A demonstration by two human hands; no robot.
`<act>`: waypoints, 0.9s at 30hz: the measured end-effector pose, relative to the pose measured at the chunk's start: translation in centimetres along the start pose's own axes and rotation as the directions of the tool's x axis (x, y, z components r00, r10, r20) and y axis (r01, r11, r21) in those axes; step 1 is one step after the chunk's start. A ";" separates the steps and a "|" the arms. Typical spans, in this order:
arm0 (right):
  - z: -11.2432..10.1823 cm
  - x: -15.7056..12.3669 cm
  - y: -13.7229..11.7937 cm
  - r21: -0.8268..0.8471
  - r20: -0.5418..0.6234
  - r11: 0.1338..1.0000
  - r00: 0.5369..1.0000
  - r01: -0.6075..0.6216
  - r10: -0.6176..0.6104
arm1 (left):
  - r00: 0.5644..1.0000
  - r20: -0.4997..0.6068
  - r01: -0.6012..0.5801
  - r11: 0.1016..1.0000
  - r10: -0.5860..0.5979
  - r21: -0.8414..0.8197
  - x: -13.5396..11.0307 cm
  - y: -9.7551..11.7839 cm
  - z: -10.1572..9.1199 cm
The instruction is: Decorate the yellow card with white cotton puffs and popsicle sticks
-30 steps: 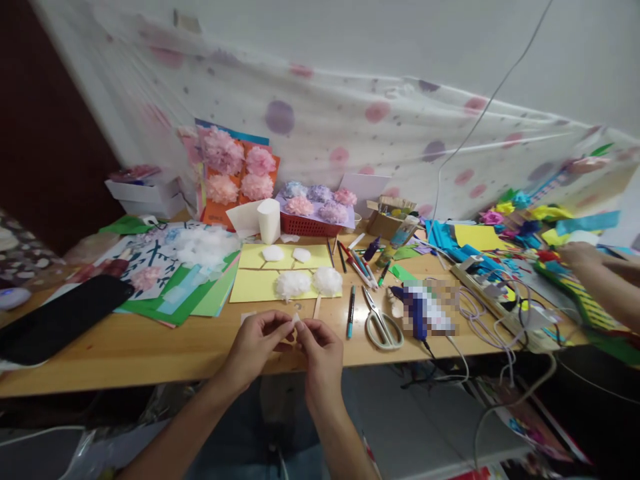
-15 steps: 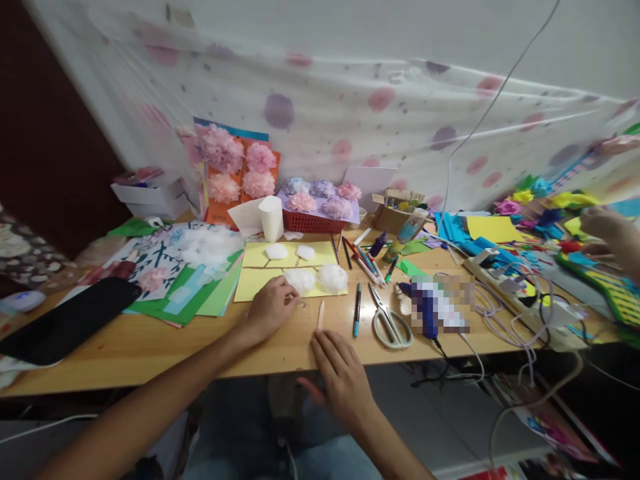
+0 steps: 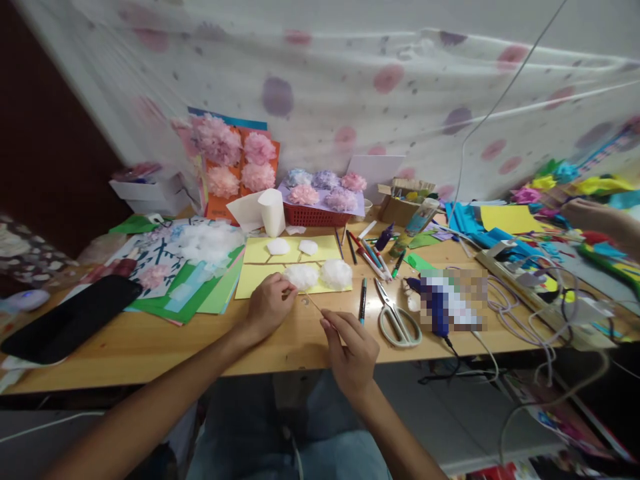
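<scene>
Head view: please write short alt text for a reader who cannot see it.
Two bare hands meet over a cluttered wooden table: the left hand touches a fluffy white tissue flower on yellow paper, and the right hand pinches a thin wooden stick. White-handled scissors lie nearby.

Soft, even indoor light with faint shadows; the wide lens bends the edges, where detail blurs.

A pixelated patch hides the label of the blue glue gun (image 3: 440,308) right of the grey-handled scissors (image 3: 397,320). Farther right of the scissors, another person's forearm (image 3: 603,220) is cut off by the picture's edge, its hand blurred among coloured paper scraps.
</scene>
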State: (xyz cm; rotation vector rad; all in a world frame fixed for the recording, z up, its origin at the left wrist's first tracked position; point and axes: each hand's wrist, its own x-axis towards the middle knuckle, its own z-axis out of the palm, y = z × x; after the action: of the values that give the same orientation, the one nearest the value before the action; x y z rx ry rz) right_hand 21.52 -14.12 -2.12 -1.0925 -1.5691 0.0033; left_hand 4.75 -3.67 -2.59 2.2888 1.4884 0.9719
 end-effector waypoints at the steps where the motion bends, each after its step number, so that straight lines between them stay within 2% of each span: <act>1: 0.4 0.3 0.0 0.002 -0.006 1.000 1.000 -0.007 0.007 | 1.000 0.000 -0.001 1.000 0.001 0.000 0.0 -0.1 0.0; 6: 1.4 0.9 0.2 0.005 -0.014 1.000 1.000 -0.023 0.023 | 1.000 -0.004 0.008 1.000 -0.008 0.016 -0.1 -0.2 -0.1; 19: 2.0 1.9 0.5 -0.003 0.025 0.999 0.998 -0.054 0.054 | 1.000 -0.017 0.024 0.999 -0.025 -0.044 -0.4 -0.5 -0.1; 27: 2.0 4.0 0.5 -0.055 0.185 0.998 0.982 -0.029 0.039 | 0.993 -0.001 0.116 0.993 -0.116 -0.001 -0.6 -0.9 -0.6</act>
State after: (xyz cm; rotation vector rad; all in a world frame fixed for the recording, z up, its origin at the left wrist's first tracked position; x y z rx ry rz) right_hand 20.69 -10.24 0.00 -1.1870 -1.7253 0.0907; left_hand 3.60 -3.88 -2.84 2.1740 1.6006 0.9416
